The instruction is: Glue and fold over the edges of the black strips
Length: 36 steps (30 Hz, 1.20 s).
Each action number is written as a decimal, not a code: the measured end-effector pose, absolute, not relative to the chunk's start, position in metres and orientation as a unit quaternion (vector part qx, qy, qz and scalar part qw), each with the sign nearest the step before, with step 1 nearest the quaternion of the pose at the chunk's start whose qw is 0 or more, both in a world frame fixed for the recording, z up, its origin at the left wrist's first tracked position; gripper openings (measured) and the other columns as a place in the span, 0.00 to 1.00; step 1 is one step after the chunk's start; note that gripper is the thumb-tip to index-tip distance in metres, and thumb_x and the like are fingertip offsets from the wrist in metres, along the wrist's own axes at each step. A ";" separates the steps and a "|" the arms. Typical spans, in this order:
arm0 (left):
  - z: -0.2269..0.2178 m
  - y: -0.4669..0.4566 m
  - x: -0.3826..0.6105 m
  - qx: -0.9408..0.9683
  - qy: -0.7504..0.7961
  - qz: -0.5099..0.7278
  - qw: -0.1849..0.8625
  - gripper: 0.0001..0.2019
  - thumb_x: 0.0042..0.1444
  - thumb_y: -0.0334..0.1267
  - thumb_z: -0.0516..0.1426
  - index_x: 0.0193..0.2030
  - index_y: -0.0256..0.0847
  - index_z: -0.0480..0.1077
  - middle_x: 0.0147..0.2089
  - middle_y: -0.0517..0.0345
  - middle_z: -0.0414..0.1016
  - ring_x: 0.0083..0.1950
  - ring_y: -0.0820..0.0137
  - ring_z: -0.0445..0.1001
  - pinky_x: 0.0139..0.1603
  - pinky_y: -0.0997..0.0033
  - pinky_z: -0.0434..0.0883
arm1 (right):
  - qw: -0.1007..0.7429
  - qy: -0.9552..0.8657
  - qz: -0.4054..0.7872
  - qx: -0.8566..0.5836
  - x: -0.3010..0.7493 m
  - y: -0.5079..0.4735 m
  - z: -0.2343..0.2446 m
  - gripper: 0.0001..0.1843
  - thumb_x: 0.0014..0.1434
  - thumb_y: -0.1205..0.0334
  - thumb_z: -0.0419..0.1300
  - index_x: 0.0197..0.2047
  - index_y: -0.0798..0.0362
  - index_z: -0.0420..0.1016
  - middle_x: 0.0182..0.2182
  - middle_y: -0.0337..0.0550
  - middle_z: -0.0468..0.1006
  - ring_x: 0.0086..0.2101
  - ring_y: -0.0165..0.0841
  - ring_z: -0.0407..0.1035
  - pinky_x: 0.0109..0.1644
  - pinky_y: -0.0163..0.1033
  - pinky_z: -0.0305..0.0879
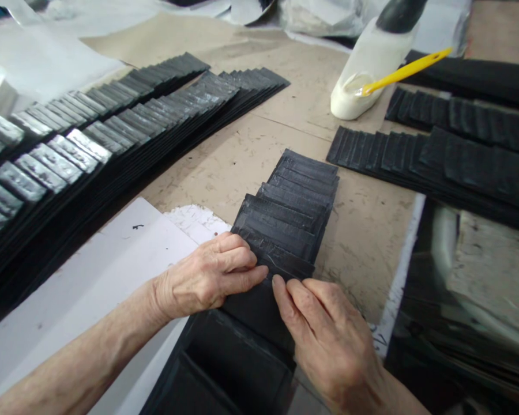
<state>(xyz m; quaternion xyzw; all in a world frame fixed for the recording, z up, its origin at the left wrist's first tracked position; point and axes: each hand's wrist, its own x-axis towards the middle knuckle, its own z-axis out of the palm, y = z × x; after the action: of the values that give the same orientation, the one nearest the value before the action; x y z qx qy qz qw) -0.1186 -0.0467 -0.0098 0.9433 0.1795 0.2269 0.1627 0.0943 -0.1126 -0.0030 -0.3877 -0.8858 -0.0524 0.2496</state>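
A stack of overlapping black leather-like pieces (292, 210) lies in the middle of the table, their edges stepped one behind another. My left hand (214, 268) has its fingers curled and pressed on the left part of the nearest piece's edge (281, 256). On the right part of that same edge, the fingers of my right hand (324, 323) are pinched close together, their tips almost meeting the left thumb. The undersides of the fingers are hidden. Below my hands, the near part of the black material (233, 357) runs down toward me.
Long rows of overlapping black pieces (155, 115) with shiny ends stretch along the left. More black stacks (441, 155) lie at the right. A whitish bottle (372, 57) with a yellow-handled brush (409, 72) lies behind. White sheets (125, 271) cover the left front. The table edge (400, 276) is at right.
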 end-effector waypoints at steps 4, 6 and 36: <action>-0.011 -0.047 -0.118 0.943 0.173 0.231 0.168 0.18 0.64 0.35 0.40 0.51 0.29 0.66 0.38 0.47 0.69 0.41 0.64 0.63 0.43 0.61 0.66 | 0.230 -0.890 -0.094 -0.382 0.093 -0.115 -0.002 0.15 0.59 0.75 0.48 0.44 0.70 0.73 0.36 0.54 0.75 0.37 0.40 0.66 0.38 0.44 0.64; -0.012 -0.046 -0.119 0.941 0.173 0.236 0.168 0.19 0.64 0.36 0.39 0.51 0.29 0.66 0.38 0.47 0.69 0.41 0.64 0.63 0.43 0.61 0.66 | 0.230 -0.887 -0.099 -0.389 0.094 -0.116 -0.003 0.16 0.60 0.74 0.48 0.45 0.69 0.74 0.36 0.53 0.75 0.38 0.40 0.66 0.38 0.43 0.64; -0.011 -0.050 -0.139 0.917 0.230 0.266 0.189 0.17 0.64 0.34 0.41 0.50 0.30 0.66 0.42 0.44 0.68 0.44 0.66 0.64 0.46 0.62 0.69 | 0.147 -0.898 -0.085 -0.406 0.089 -0.110 0.005 0.23 0.57 0.75 0.44 0.53 0.61 0.69 0.32 0.44 0.73 0.27 0.31 0.61 0.28 0.39 0.53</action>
<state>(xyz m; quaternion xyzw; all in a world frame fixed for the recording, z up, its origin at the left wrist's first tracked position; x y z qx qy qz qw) -0.1393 -0.0503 -0.0111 0.9170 0.2299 0.2656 0.1891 0.0885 -0.1101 0.0051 -0.4061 -0.8978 -0.0854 0.1475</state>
